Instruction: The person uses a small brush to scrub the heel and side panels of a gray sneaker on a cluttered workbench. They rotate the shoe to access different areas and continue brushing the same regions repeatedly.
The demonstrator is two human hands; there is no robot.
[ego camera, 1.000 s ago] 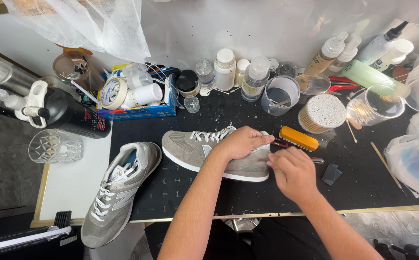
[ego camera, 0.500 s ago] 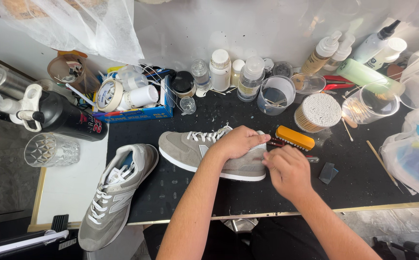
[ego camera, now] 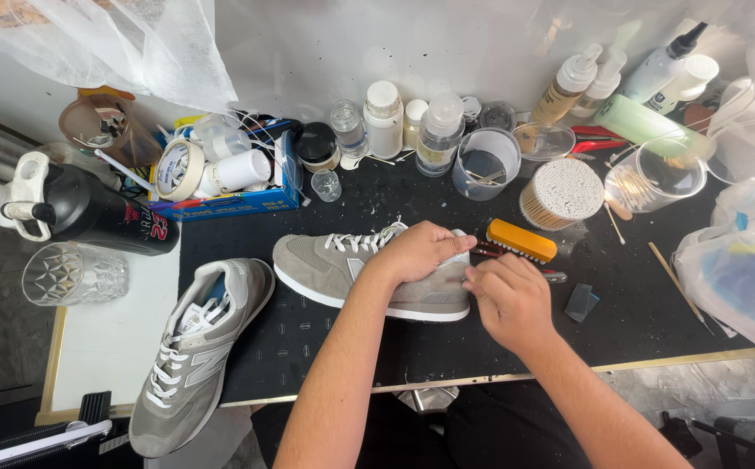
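Right hand [ego camera: 509, 297]: curled, fingertips pressed to the heel of the shoe; whether it pinches something small I cannot tell
Left hand [ego camera: 419, 252]: clasped over the top of the shoe near the collar, holding it down on the mat
Shoe [ego camera: 342, 265]: grey suede, white laces and sole, lying on its side in the middle of the mat, toe to the left, heel under both hands
Second shoe [ego camera: 193, 352]: same grey, left of the first and apart from it, toe hanging over the near edge
Mat [ego camera: 308, 334]: black, covers most of the bench
Dark block [ego camera: 581, 302]: small, flat on the mat just right of the right hand
Brush [ego camera: 521, 241]: orange back, lying just beyond the right hand, close to the heel
Glass [ego camera: 73, 274]: clear, cut pattern, on the white board at far left
Black bottle [ego camera: 99, 217]: on its side behind the glass, white pump head
Swab tub [ego camera: 561, 191]: round, packed with cotton swabs, beyond the brush
Cup [ego camera: 485, 163]: clear, dark liquid inside, behind the shoe
Blue box [ego camera: 230, 201]: holds a tape roll and small white containers
Bottles [ego camera: 383, 117]: a row along the back wall, white and clear
Plastic bags [ego camera: 742, 260]: heaped at the right edge
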